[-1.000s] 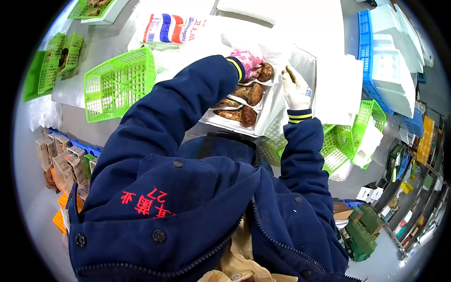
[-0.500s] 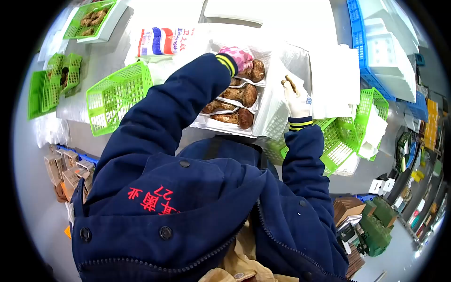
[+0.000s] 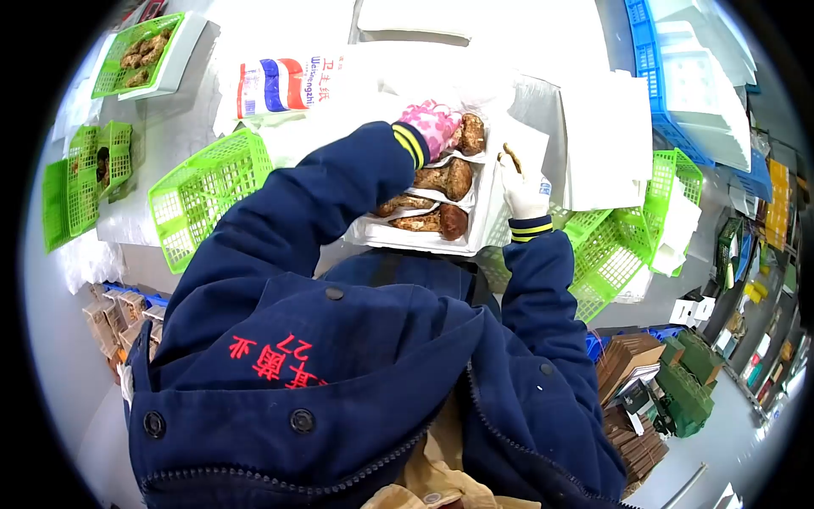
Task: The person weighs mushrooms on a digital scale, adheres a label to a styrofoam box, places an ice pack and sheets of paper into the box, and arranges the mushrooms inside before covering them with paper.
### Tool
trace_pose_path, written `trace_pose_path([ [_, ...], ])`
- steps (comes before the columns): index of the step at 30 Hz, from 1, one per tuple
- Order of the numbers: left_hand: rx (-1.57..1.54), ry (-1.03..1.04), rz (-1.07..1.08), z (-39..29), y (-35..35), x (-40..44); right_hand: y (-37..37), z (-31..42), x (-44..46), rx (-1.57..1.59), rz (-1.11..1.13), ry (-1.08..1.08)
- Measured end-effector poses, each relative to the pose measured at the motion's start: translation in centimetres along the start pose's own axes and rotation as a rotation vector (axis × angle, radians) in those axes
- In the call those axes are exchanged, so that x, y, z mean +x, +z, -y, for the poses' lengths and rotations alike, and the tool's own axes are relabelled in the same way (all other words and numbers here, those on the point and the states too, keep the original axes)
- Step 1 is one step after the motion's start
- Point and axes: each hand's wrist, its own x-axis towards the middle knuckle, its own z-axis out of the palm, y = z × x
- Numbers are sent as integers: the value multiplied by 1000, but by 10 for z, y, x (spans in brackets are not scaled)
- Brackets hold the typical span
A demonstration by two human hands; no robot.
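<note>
My left hand (image 3: 434,127), in a pink and white patterned glove, lies over the far end of a white box (image 3: 415,244). It covers part of a brown mushroom (image 3: 472,134) there; its fingertips are mostly hidden. Nearer to me, several more thick mushrooms (image 3: 453,222) lie in rows, with white paper between them. Right of the box is my right hand (image 3: 527,187) in a white glove, fingers drawn together. Something narrow and brown shows at its fingertips; whether this is a held piece or dirt on the glove, I cannot tell.
Left of the box stands a green basket (image 3: 208,199), with a printed paper pack (image 3: 284,87) behind it. More green baskets (image 3: 606,254) are at the right, beside white sheets (image 3: 604,140) and a blue crate (image 3: 649,64). Mushrooms lie in a far-left green basket (image 3: 106,64).
My left hand has come slightly nearer to me over the mushrooms. My right hand has shifted a little left and stays beside the box. The whole view has moved slightly.
</note>
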Motion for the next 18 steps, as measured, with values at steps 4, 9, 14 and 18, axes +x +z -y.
trace_pose_path([
  [4,14,2,-55,27,2,-21,22,17,4,-107,-14,-47],
  [9,10,217,-255,48,15,-17,34,19,5,-185,-75,-199],
  [14,-264,148,-129,49,11,-22,32,13,2,-180,-44,-113],
  [18,-332,73,-418,69,-3,-25,28,12,13,-249,-45,-125],
])
